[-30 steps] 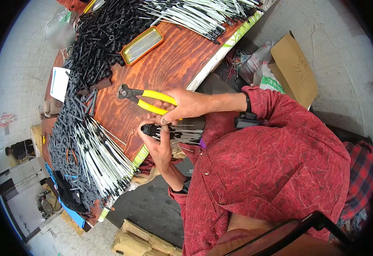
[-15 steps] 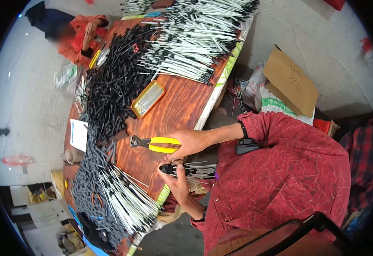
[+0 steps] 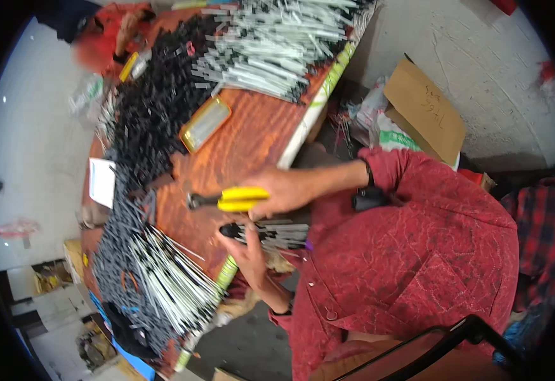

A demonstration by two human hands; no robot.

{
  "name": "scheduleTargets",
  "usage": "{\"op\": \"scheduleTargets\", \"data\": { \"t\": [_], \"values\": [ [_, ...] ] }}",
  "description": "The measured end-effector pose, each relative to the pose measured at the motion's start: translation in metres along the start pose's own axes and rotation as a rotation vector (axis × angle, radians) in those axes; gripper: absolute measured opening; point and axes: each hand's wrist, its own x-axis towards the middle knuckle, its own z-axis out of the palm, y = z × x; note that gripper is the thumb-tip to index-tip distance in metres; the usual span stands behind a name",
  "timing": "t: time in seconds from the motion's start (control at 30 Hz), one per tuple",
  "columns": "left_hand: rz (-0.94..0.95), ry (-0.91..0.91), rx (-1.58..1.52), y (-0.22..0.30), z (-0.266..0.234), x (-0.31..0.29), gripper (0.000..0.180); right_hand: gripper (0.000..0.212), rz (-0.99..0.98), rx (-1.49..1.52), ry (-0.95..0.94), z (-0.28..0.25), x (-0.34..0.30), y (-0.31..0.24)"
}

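Note:
In my right hand [image 3: 280,192] is a pair of end-cutting pliers [image 3: 236,198] with yellow handles and a dark metal head. The head points left over the wooden table top [image 3: 226,146]. Just below, my left hand [image 3: 250,253] is closed round a bundle of thin pale rods [image 3: 287,234] with black ends. The black ends show by my left thumb, and the pale parts point back at the red jacket. Both hands are close together past the table edge. Motion blur hides whether the plier jaws touch anything.
Piles of white-and-black rods [image 3: 271,57], [image 3: 172,286] lie on the table. Beside them are a heap of black parts [image 3: 157,108], dark grey parts [image 3: 112,260] and a yellow-rimmed tin [image 3: 206,124]. A cardboard box [image 3: 426,111] stands beyond the edge. Another person's hand [image 3: 128,26] shows at upper left.
The whole picture has shifted left and slightly up, and it is more blurred. The right hand still grips the pliers; the left still grips the bundle. The hands look nearly unchanged relative to each other.

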Motion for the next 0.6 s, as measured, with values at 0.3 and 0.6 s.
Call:
{"op": "scheduleTargets", "data": {
  "t": [0.3,0.6],
  "values": [
    [-0.058,-0.053,-0.136,-0.004,0.004,0.004,0.029,0.036,0.399,0.075,-0.057,-0.052,-0.033,-0.025],
    [-0.064,-0.075,-0.193,-0.002,0.007,0.004,0.024,0.023,-0.051,-0.577,-0.236,-0.052,-0.035,-0.005]
  ]
}}
